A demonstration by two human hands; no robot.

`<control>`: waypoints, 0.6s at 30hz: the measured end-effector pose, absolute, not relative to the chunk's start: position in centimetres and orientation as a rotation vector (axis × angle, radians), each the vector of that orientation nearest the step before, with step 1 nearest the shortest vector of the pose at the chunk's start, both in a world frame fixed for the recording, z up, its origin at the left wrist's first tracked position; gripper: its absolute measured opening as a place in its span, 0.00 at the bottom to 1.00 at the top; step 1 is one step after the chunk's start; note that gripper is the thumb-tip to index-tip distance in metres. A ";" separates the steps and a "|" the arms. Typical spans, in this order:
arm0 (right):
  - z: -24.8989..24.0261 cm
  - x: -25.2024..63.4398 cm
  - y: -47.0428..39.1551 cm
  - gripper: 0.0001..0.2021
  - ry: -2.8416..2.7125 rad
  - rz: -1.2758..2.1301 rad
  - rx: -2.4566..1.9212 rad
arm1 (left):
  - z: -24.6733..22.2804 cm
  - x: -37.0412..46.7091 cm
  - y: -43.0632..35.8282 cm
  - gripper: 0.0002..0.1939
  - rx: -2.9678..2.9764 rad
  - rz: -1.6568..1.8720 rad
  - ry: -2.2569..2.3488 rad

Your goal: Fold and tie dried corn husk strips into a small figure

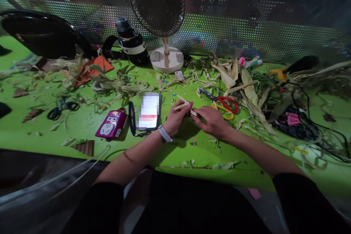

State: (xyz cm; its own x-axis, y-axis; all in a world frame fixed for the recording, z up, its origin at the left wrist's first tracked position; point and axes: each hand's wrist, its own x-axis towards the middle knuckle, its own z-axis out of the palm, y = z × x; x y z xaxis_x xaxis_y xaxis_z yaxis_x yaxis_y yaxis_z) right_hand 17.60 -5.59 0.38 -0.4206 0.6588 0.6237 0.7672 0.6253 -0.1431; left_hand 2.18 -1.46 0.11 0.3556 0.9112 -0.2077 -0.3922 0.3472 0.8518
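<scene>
Pale strips that look like dried corn husk (181, 106) stick out between the fingers of my left hand (175, 117), which is closed on them. My right hand (212, 120) meets it from the right, its thumb and fingers pinched at the lower end of the same strips. Just beyond my right hand lie scissors (229, 104) with one red and one yellow handle, blades pointing to the far left. A phone (149, 111) with a lit screen rests left of my left hand. My fingers hide part of the strips.
A purple socket block (112, 124) and dark scissors (62, 109) lie to the left. At the back stand a fan (166, 58) and a black bottle (133, 45). Loose husks (251, 84), a yellow-nozzled tool (279, 75) and a black cord (308, 98) cover the right side.
</scene>
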 end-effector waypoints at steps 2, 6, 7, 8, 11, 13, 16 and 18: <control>0.2 17.6 -5.4 0.09 -2.192 -0.207 -1.112 | 0.2 2.2 -1.4 0.16 0.822 0.992 0.799; 0.1 17.7 -5.2 0.09 -2.176 -0.188 -1.107 | -0.1 2.1 -1.3 0.17 0.861 1.043 0.810; 0.2 17.7 -5.2 0.09 -2.173 -0.193 -1.104 | -0.2 2.1 -1.2 0.17 0.853 1.033 0.815; 0.2 17.8 -5.2 0.09 -2.171 -0.200 -1.101 | -0.3 2.1 -1.2 0.17 0.841 1.020 0.818; 0.3 17.8 -5.2 0.09 -2.169 -0.224 -1.100 | -0.5 2.0 -1.1 0.17 0.815 0.999 0.816; 0.3 17.8 -5.2 0.09 -2.179 -0.223 -1.105 | -0.4 2.0 -1.1 0.16 0.812 0.997 0.813; 0.3 17.8 -5.2 0.09 -2.182 -0.218 -1.093 | -0.2 2.1 -1.2 0.16 0.803 0.994 0.802; 0.3 17.8 -5.1 0.09 -2.167 -0.228 -1.086 | 0.0 2.1 -1.2 0.16 0.795 0.999 0.790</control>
